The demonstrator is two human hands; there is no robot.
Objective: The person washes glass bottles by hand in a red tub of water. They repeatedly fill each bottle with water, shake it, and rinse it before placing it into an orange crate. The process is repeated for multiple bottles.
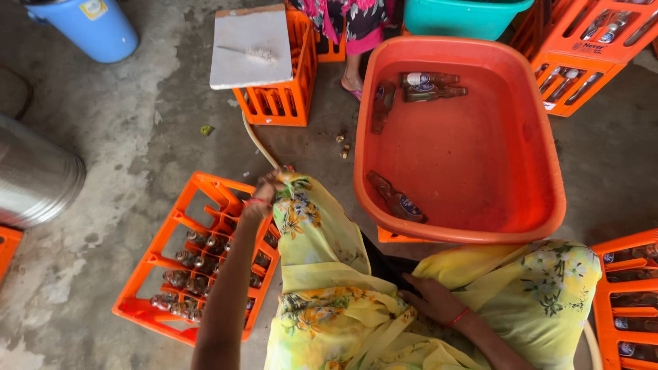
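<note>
My left hand [264,193] is closed around the end of a pale hose [259,140] beside my knee, just above an orange crate [157,255] holding several glass bottles. My right hand [433,299] rests flat on my yellow flowered dress [322,301], fingers apart, holding nothing. In front of me stands a large orange tub [548,171] of water with a few brown bottles; the nearest bottle [396,199] lies by its front-left wall, and others [425,88] lie at its far side.
Another person's foot [352,83] and patterned clothing show at the top. A second orange crate [277,103] carries a white board. More bottle crates stand at top right [582,62] and bottom right [627,301]. A teal basin [462,17], blue bucket [92,27] and metal drum [34,178] ring the wet concrete floor.
</note>
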